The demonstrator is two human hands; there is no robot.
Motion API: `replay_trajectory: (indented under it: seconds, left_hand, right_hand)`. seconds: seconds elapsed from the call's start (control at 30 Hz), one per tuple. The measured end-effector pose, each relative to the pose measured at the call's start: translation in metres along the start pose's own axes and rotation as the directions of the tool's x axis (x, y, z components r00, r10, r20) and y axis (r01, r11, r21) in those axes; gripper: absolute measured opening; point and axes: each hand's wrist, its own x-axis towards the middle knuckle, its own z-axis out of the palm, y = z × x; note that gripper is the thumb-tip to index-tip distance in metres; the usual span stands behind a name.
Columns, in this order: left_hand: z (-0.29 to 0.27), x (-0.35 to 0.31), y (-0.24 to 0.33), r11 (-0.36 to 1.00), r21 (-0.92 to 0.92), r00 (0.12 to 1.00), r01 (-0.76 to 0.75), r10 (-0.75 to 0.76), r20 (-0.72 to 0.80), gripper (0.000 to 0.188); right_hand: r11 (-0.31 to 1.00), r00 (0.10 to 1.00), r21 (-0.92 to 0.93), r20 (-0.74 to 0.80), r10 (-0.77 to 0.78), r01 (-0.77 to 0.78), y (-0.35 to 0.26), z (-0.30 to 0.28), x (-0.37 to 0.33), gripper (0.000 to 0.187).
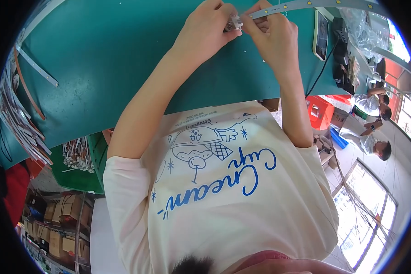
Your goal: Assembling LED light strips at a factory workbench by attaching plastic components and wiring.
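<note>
Near the far edge of the green table, my two hands are almost touching. My left hand (204,28) is closed, pinching a small clear-and-white piece (234,23) whose exact kind is too small to tell. Fingers of my right hand (275,40) are closed on the end of a white LED strip (315,5) dotted with yellow chips. From there the strip runs off to the upper right. Its end lies right beside the small piece; whether they are joined cannot be made out.
A phone (321,35) lies right of my right hand, near a black cable (323,71). Many loose strips (20,114) are piled at the table's left. Below stands a green crate (96,153) with wired parts. Two people (367,139) work at far right, beyond a red bin (320,113).
</note>
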Motion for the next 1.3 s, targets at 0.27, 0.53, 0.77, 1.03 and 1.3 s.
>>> replay_trajectory:
  seconds: [0.27,0.53,0.77,1.03,1.3]
  left_hand:
    - [0.004,0.003,-0.006,0.998,0.001,0.998,-0.057,0.057,-0.026,0.022]
    - [0.012,-0.004,-0.016,0.992,0.1,0.996,-0.075,0.078,-0.034,0.041]
    - [-0.112,-0.029,-0.028,0.936,0.342,0.951,0.086,0.025,-0.307,0.046]
    - [-0.263,-0.1,-0.163,0.238,0.585,0.629,0.776,-0.22,-0.746,0.041]
    - [-0.331,-0.109,-0.179,0.343,0.167,0.356,0.924,-0.615,-0.703,0.043]
  right_hand:
    - [0.999,0.997,0.022,0.068,0.03,-0.031,0.005,-0.002,0.011,0.014]
    - [0.999,0.998,0.042,0.046,0.032,-0.034,0.019,0.009,-0.004,0.015]
    - [0.923,0.985,0.362,0.149,0.083,-0.132,0.06,-0.017,0.058,0.027]
    - [0.923,0.989,0.362,-0.017,0.149,-0.133,0.092,-0.054,0.151,0.061]
    - [0.925,0.991,0.356,0.044,0.123,-0.131,0.06,-0.047,0.109,0.05]
